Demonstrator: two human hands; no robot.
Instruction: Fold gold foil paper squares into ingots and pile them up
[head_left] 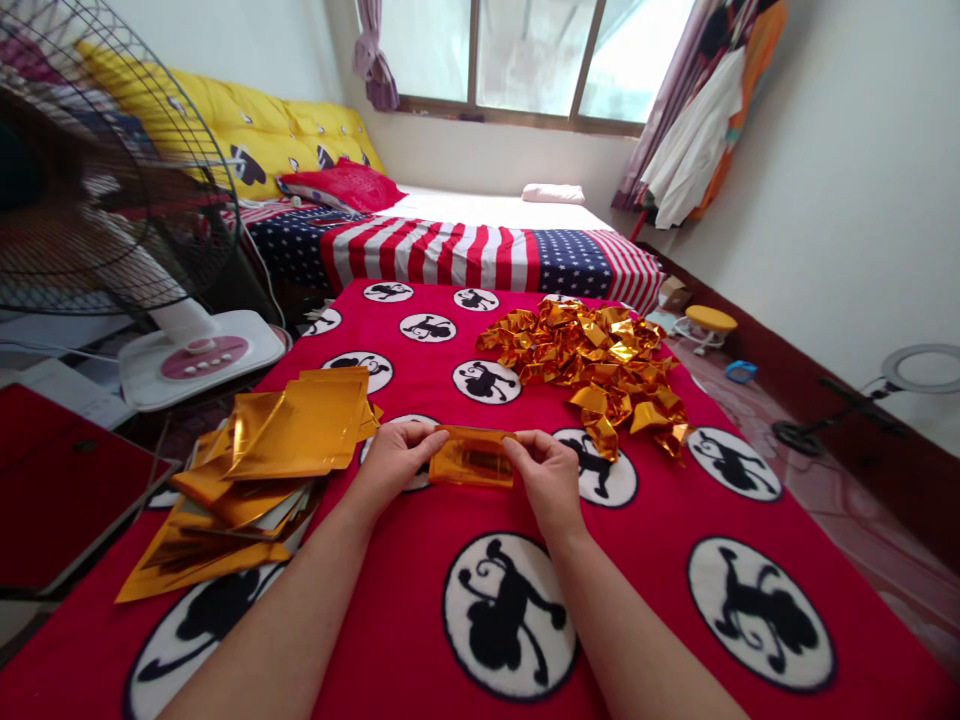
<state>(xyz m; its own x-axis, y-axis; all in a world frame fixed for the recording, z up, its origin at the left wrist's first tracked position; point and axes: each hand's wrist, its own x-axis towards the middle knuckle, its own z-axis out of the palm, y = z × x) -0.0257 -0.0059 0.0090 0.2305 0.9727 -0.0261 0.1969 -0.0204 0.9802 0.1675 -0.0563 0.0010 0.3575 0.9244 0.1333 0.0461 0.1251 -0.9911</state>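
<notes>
A sheet of gold foil paper [472, 460], folded into a flat oblong, is stretched between my two hands just over the red cloth. My left hand [397, 458] pinches its left end between thumb and fingers. At the right end, my right hand [546, 468] has the same pinch on it. Left of my left hand lies an uneven stack of flat gold foil sheets [300, 425]. Beyond my right hand spreads a heap of folded gold foil pieces [592, 345].
The red cloth [390, 640] with monkey prints covers the table. A white-based fan [202, 350] stands on the left, near a dark red panel [60, 490]. Behind the table is a bed [465, 250]. A yellow stool [711, 318] and a ring-light stand [847, 400] are at the right.
</notes>
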